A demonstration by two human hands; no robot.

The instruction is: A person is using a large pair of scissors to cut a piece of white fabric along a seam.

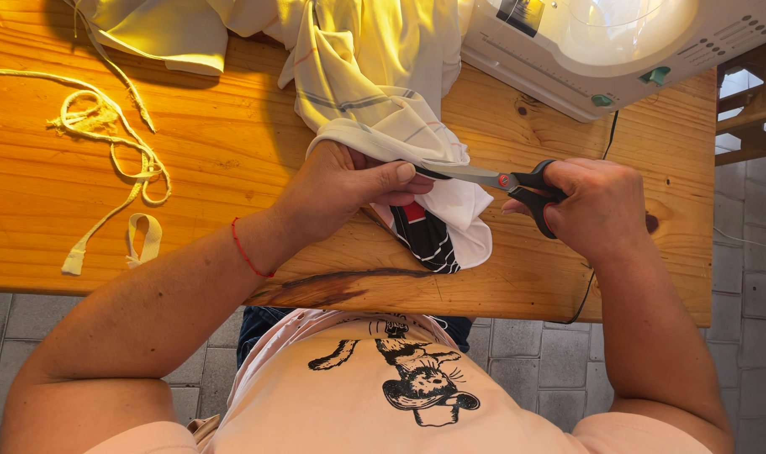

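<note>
My left hand [349,185] grips a fold of white cloth [383,92] with thin grey and red stripes at the middle of the wooden table [232,160]. A dark striped piece with a red patch [423,235] hangs below the fold. My right hand [593,206] holds black-handled scissors [517,181], blades pointing left and lying against the cloth beside my left thumb. The blade tips are hidden by the fabric and my thumb.
A white sewing machine [618,42] stands at the back right, its dark cable [606,139] running down over the table. A cream cord and strips [105,143] lie at the left. More pale cloth [164,29] is at the back. The grey tiled floor [526,353] shows below the table's front edge.
</note>
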